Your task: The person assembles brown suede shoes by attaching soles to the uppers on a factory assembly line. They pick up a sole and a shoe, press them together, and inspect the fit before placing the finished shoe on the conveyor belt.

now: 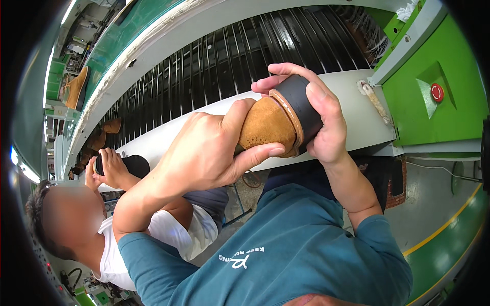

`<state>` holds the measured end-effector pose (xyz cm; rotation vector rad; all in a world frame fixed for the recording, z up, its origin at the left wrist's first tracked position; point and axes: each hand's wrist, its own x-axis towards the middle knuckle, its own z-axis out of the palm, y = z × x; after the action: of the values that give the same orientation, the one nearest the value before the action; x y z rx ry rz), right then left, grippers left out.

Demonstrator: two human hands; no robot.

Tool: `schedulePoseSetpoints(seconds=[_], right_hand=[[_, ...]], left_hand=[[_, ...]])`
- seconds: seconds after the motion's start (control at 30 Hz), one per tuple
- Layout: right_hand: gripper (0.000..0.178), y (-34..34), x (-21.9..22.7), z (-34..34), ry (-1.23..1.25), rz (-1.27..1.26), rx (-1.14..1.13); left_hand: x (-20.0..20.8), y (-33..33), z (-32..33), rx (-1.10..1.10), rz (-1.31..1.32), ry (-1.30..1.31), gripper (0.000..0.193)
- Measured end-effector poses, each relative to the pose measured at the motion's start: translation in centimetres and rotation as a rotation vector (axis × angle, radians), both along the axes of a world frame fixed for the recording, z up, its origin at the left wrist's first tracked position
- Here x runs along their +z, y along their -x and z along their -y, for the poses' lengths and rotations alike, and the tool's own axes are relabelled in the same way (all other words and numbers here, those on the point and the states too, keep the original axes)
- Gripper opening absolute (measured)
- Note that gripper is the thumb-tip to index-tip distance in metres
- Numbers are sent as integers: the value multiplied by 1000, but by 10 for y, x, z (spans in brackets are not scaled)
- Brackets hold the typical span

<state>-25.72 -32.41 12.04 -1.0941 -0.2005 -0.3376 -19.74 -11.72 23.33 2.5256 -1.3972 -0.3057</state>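
Note:
A tan suede shoe (268,125) is held up in front of me above the white ledge. Light stitching runs along its brown welt, and a black sole (297,102) lies against its underside. My left hand (204,145) is closed around the suede upper, its thumb along the near side. Curled around the black sole from the right, my right hand (329,120) has its fingers over the far edge and its palm at the near edge. How firmly sole and shoe are joined, I cannot tell. The shoe's far end is hidden by my left hand.
A black slatted conveyor (204,71) runs behind the white ledge (357,109). On the right stands a green panel (444,66) with a red button (437,93). At my left a co-worker (153,224) holds a dark sole. Tan shoes (113,126) sit farther along.

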Motion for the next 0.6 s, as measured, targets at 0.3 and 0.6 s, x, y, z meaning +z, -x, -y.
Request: schedulePoseSetpoints(seconds=[0.3, 0.6], right_hand=[[71, -1, 1, 1, 17, -11, -3], [73, -3, 1, -2, -29, -24, -7]], left_hand=[[-2, 2, 0, -2, -4, 60, 78], [-6, -1, -2, -25, 25, 88, 77]])
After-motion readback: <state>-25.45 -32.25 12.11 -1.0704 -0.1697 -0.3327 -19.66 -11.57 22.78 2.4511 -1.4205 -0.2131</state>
